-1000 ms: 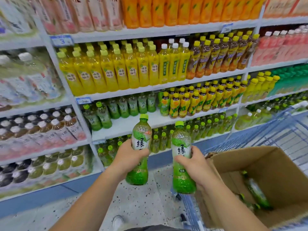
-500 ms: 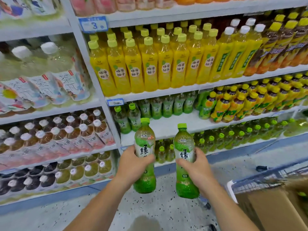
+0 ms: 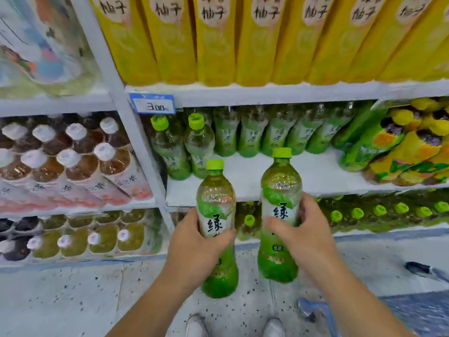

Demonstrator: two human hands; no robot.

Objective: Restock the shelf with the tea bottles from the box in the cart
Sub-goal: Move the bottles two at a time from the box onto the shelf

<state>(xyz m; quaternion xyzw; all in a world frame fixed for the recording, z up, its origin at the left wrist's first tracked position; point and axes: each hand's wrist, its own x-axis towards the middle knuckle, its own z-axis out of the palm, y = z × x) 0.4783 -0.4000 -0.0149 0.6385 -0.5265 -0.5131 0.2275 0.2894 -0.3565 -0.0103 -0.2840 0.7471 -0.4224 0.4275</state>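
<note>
My left hand (image 3: 194, 249) grips a clear plastic green-tea bottle with a lime-green cap (image 3: 216, 190), upright, thumb across its white label. My right hand (image 3: 306, 237) grips a second green-tea bottle of the same kind (image 3: 280, 181) just beside it and a little higher, fingers (image 3: 307, 205) curled round the label. Both bottles are in front of the white metal shelf (image 3: 315, 176), where a row of matching green bottles (image 3: 250, 135) stands at the back. Tall yellow bottles (image 3: 213, 45) fill the level above.

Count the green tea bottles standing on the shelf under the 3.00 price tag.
7 on the shelf: two green tea bottles at front left, five more in a back row, caps out of sight. More may stand hidden behind them.
</note>
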